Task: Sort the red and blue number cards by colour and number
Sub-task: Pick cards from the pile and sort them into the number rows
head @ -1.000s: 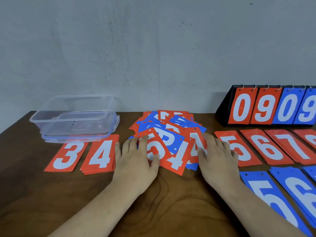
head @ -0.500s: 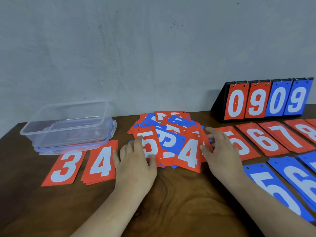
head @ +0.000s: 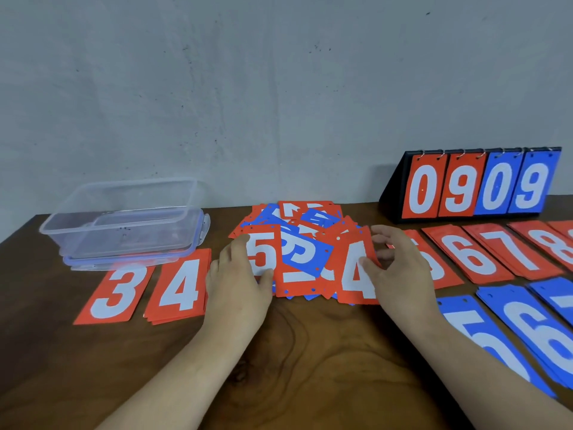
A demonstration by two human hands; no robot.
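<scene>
A jumbled pile point(head: 305, 259) of glossy rectangular cards — red or blue, with white numerals and punched holes along one short edge — lies on a wood-grain table point(head: 310, 352). At the pile's left edge the left hand point(head: 238, 287) rests, fingers extended, on a red 5 card point(head: 263, 252); at its right edge the right hand point(head: 400, 271) pinches a red 4 card point(head: 356, 280) between thumb and fingers.

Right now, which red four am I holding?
The red 4 on the mixed pile, pinched by your right hand; the other red 4 lies flat beside the 3.
</scene>
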